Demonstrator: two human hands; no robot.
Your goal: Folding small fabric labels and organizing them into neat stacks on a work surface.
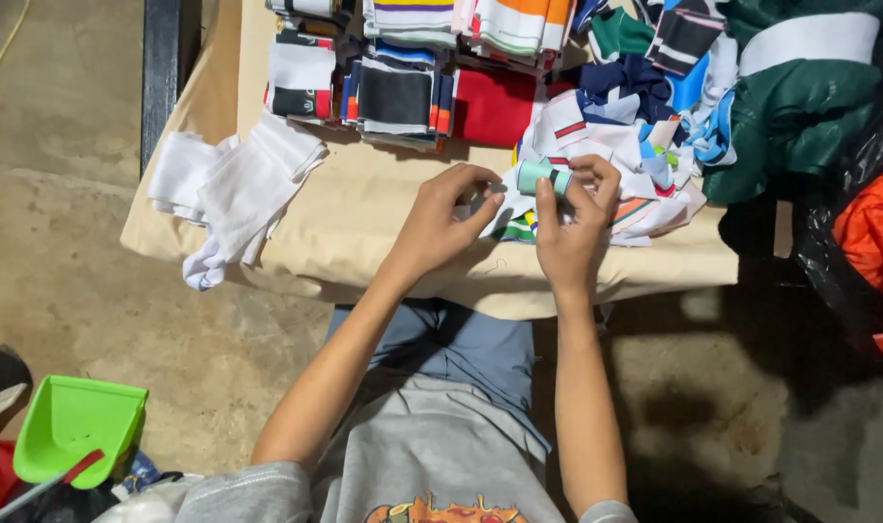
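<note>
Both hands, left hand (439,215) and right hand (569,228), grip clamped on a teal fabric strip (541,176) above the cloth-covered table (364,208).

Bare concrete floor (83,281) under cloth-covered table (364,208)

Folded stacks (402,58) lie behind a loose heap (616,145) on the table (364,213); cloths (233,184) lie left.

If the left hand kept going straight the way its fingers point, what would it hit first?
The left hand points right, at the teal roll pinched by the right hand. It would likely meet that roll first, being nearly on it already.
</note>
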